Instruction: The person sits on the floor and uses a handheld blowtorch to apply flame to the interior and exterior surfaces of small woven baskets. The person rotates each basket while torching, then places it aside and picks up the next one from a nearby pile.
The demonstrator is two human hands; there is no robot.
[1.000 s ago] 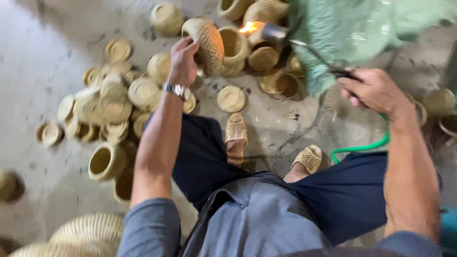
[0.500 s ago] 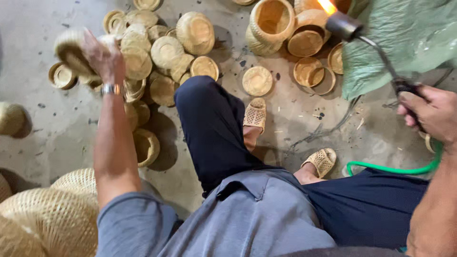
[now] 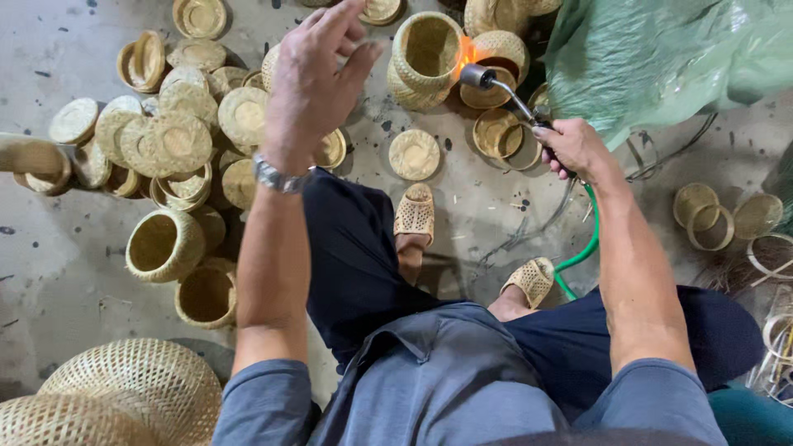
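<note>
- The left hand is raised with fingers spread and nothing held, above a heap of woven lids on the floor.
- The gas torch is gripped by the right hand, fingers clenched round its handle.
- Its flame is seen touching an upright woven basket.
- A green hose is trailed below the right hand.

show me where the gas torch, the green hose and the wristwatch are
gas torch (image 3: 504, 91), head view, on the metal tube just behind the burning nozzle
green hose (image 3: 588, 239), head view, on the curve below the right hand
wristwatch (image 3: 279, 179), head view, on the metal band at the left wrist
</note>
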